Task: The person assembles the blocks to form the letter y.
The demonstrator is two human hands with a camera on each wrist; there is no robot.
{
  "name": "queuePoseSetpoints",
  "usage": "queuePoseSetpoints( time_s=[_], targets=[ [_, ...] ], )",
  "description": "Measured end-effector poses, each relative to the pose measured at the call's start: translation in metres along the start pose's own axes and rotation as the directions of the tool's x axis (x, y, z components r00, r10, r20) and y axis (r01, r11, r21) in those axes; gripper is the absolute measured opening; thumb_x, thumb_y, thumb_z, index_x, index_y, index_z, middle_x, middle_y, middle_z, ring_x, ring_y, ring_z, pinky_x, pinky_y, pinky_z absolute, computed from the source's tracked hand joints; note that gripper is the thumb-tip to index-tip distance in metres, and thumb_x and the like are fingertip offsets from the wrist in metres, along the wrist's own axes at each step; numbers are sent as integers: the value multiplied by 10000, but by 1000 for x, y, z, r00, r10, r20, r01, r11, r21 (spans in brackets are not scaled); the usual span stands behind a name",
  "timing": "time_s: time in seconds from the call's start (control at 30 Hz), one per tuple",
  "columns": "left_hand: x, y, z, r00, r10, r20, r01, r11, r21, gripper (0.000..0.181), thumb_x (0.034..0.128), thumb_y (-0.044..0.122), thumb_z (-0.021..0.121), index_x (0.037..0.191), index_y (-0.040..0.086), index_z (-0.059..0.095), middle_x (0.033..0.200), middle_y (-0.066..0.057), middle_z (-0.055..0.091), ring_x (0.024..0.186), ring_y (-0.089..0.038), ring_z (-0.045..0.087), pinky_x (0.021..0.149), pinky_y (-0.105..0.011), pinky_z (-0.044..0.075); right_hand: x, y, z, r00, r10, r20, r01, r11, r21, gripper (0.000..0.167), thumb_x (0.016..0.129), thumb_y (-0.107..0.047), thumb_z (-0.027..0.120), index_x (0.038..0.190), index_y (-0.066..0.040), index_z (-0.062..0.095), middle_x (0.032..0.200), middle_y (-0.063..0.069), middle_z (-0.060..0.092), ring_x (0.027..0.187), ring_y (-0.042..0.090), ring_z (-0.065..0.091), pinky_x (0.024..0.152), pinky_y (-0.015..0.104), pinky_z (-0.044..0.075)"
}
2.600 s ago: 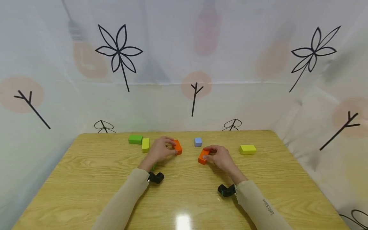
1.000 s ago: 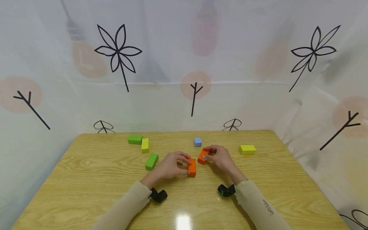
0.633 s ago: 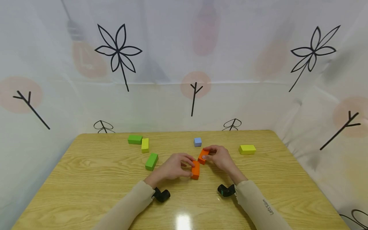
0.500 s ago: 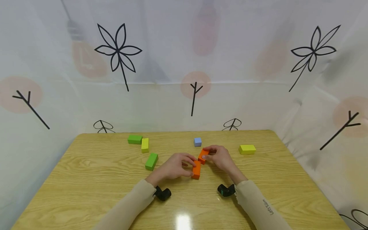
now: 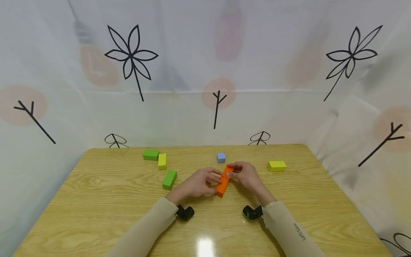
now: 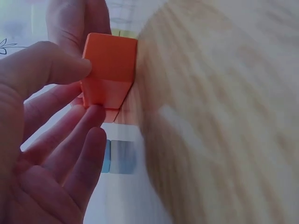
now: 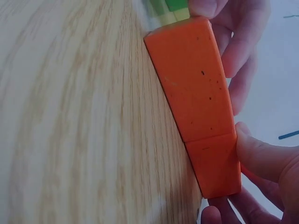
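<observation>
Two orange rectangular blocks lie end to end on the table in the head view, their ends touching in one slanted line. My left hand [image 5: 199, 182] pinches the nearer orange block [image 5: 221, 189] between thumb and fingers; its end face fills the middle of the left wrist view. On the farther orange block [image 7: 215, 165] my right hand [image 5: 245, 175] keeps its grip, thumb on the near side. A thin seam between both blocks shows in the right wrist view. Part of the farther block is hidden by the right fingers.
Beyond the blocks sits a small blue cube [image 5: 221, 157]. At right lies a yellow block [image 5: 276, 166]. On the left are a green block [image 5: 151, 155], a second yellow block [image 5: 162, 161] and another green block [image 5: 169, 179]. A patterned cloth [image 5: 179, 117] stands behind the wooden table [image 5: 96, 207].
My left hand has carried its orange block rightward and nearer from the left of the cube, then turned it into line against the other orange block. The right hand has stayed still.
</observation>
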State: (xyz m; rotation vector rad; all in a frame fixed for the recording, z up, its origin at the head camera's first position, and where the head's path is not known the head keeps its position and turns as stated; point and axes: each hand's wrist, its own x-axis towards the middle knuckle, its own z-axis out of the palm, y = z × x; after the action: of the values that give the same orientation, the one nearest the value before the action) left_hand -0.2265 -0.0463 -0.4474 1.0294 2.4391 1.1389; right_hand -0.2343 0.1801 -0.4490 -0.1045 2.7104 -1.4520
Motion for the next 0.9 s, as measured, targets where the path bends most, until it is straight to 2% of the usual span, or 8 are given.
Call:
queuePoseSetpoints(
  time_s=[0.17, 0.37, 0.43, 0.73, 0.83, 0.9],
  targets=[
    [2, 1, -2, 1000, -20, 4, 20, 1000, -3, 321, 839, 20, 728, 1154, 72, 753, 1383, 63, 542, 1173, -116, 558, 843, -189, 515, -2, -2, -1, 1000, -7, -18, 7, 1000, 2, 322, 872, -107, 782, 1181, -40, 718, 1149, 125, 691, 1066, 296, 640, 920, 456, 514],
    [5, 0, -5, 1000, -15, 19, 15, 999, 33, 368, 836, 3, 720, 1194, 87, 740, 1398, 82, 538, 1101, -89, 594, 809, -185, 523, -5, -4, -2, 999, -15, -33, 14, 1000, -25, 158, 858, -104, 796, 1002, -61, 747, 1118, 138, 675, 1034, 315, 635, 895, 461, 513],
    [5, 0, -6, 1000, -9, 26, 8, 998, 54, 369, 841, 12, 719, 1201, 91, 737, 1404, 82, 535, 1081, -83, 603, 805, -178, 520, -5, -4, -2, 999, -15, -32, 14, 999, -32, 138, 863, -104, 791, 983, -60, 742, 1123, 148, 667, 1034, 325, 631, 889, 470, 513],
    [3, 1, -12, 998, 15, 61, -19, 997, 72, 335, 892, 42, 714, 1224, 90, 723, 1418, 43, 531, 1240, -139, 522, 882, -201, 503, -4, -2, 1, 1000, -11, -25, 10, 1000, -26, 349, 880, -91, 770, 1217, -44, 692, 1183, 144, 629, 1071, 312, 610, 922, 461, 504],
    [2, 0, -16, 999, 6, 40, -7, 999, 32, 335, 904, 37, 705, 1237, 78, 711, 1412, 24, 543, 1280, -173, 502, 921, -262, 508, -4, -1, 2, 1000, -6, -23, 6, 1000, -24, 423, 890, -85, 759, 1292, -18, 648, 1216, 177, 613, 1081, 328, 603, 919, 461, 506],
    [3, -2, -18, 1000, -12, 1, 12, 1000, -5, 337, 912, 34, 698, 1247, 64, 701, 1398, 10, 559, 1287, -189, 504, 946, -308, 506, -4, 0, 4, 1000, 5, -23, -6, 1000, -23, 457, 897, -87, 751, 1328, -9, 620, 1241, 194, 601, 1089, 337, 596, 920, 460, 505]
  ],
)
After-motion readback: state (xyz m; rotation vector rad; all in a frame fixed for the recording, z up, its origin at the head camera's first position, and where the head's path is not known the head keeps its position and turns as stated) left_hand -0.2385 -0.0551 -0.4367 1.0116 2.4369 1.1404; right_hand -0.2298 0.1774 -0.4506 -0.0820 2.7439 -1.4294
